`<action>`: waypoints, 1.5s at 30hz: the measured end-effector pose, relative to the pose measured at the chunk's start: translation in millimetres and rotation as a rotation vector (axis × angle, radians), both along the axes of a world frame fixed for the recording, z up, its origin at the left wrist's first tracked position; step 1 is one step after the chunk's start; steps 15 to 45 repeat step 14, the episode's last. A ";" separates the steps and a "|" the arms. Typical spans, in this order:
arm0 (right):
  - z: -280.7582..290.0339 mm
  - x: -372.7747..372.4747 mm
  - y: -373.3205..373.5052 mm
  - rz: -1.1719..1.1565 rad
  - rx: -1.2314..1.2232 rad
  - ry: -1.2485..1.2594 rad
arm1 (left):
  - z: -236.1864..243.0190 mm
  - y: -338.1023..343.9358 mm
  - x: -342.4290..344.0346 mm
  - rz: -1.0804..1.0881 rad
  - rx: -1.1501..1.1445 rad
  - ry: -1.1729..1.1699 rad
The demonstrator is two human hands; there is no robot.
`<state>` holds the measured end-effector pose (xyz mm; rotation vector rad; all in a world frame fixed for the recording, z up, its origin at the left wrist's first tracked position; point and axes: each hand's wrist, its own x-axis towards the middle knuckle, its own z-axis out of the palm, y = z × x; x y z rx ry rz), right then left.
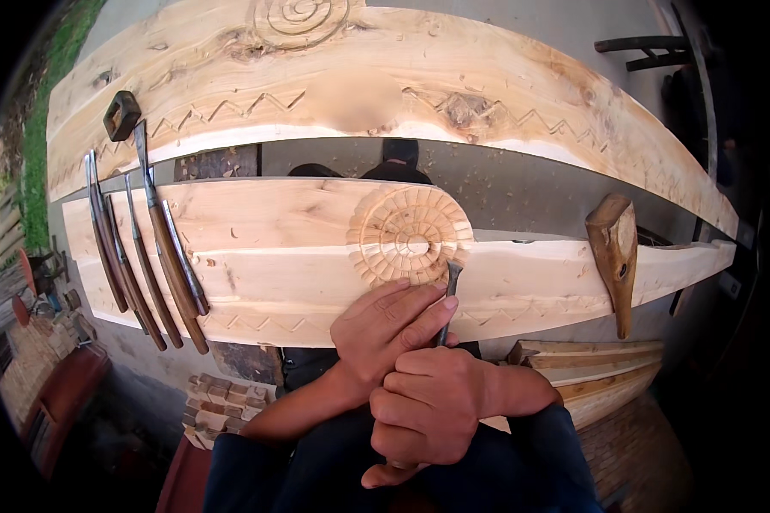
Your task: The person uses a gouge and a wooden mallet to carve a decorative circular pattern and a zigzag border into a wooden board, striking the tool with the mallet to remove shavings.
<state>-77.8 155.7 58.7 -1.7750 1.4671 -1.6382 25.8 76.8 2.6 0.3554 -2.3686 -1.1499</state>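
Note:
A carving gouge [453, 279] stands with its metal tip at the lower right edge of a round spiral carving [411, 244] in a pale wooden board [274, 214]. My left hand [387, 325] rests at the carving's lower rim, its fingers pressed against the gouge's shank. Closed in a fist, my right hand [428, 406] grips the tool below, hiding most of its handle. To the left, several chisels [150, 274] with brown wooden handles lie across the board. A wooden mallet [614, 256] lies on the board at right. A zigzag line [265, 323] is cut along the near edge.
A second, curved board [231, 94] with zigzag and spiral carving lies beyond, across a gap. On it sits a dark, blocky object [121, 115]. Small wooden blocks [222, 406] are stacked at lower left, and long timber pieces [599, 368] lie at lower right. Wood chips dot the floor.

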 end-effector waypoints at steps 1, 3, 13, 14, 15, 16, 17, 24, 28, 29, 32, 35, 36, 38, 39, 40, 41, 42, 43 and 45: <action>-0.9 0.9 0.7 -0.025 -0.031 0.047 | -0.5 0.9 -1.5 0.001 0.000 0.005; -3.7 0.1 0.1 -0.051 -0.063 0.093 | 4.0 0.6 -7.0 0.016 0.013 -0.001; -6.3 -15.7 -12.7 -0.041 -0.042 0.081 | 12.1 -9.7 -11.2 -0.011 0.316 -0.056; -4.0 -17.4 -12.5 -0.020 -0.026 0.048 | 7.0 -10.8 -9.6 -0.029 0.260 -0.024; -4.0 -17.4 -12.5 -0.020 -0.026 0.048 | 7.0 -10.8 -9.6 -0.029 0.260 -0.024; -4.0 -17.4 -12.5 -0.020 -0.026 0.048 | 7.0 -10.8 -9.6 -0.029 0.260 -0.024; -4.0 -17.4 -12.5 -0.020 -0.026 0.048 | 7.0 -10.8 -9.6 -0.029 0.260 -0.024; -4.0 -17.4 -12.5 -0.020 -0.026 0.048 | 7.0 -10.8 -9.6 -0.029 0.260 -0.024; -4.0 -17.4 -12.5 -0.020 -0.026 0.048 | 7.0 -10.8 -9.6 -0.029 0.260 -0.024; -4.0 -17.4 -12.5 -0.020 -0.026 0.048 | 7.0 -10.8 -9.6 -0.029 0.260 -0.024; -4.0 -17.4 -12.5 -0.020 -0.026 0.048 | 7.0 -10.8 -9.6 -0.029 0.260 -0.024; -4.0 -17.4 -12.5 -0.020 -0.026 0.048 | 7.0 -10.8 -9.6 -0.029 0.260 -0.024; -4.0 -17.4 -12.5 -0.020 -0.026 0.048 | 7.0 -10.8 -9.6 -0.029 0.260 -0.024; -4.0 -17.4 -12.5 -0.020 -0.026 0.048 | 7.0 -10.8 -9.6 -0.029 0.260 -0.024; -4.0 -17.4 -12.5 -0.020 -0.026 0.048 | 7.0 -10.8 -9.6 -0.029 0.260 -0.024; -4.0 -17.4 -12.5 -0.020 -0.026 0.048 | 7.0 -10.8 -9.6 -0.029 0.260 -0.024; -4.0 -17.4 -12.5 -0.020 -0.026 0.048 | 7.0 -10.8 -9.6 -0.029 0.260 -0.024; -4.0 -17.4 -12.5 -0.020 -0.026 0.048 | 7.0 -10.8 -9.6 -0.029 0.260 -0.024; -4.0 -17.4 -12.5 -0.020 -0.026 0.048 | 7.0 -10.8 -9.6 -0.029 0.260 -0.024; -4.0 -17.4 -12.5 -0.020 -0.026 0.048 | 7.0 -10.8 -9.6 -0.029 0.260 -0.024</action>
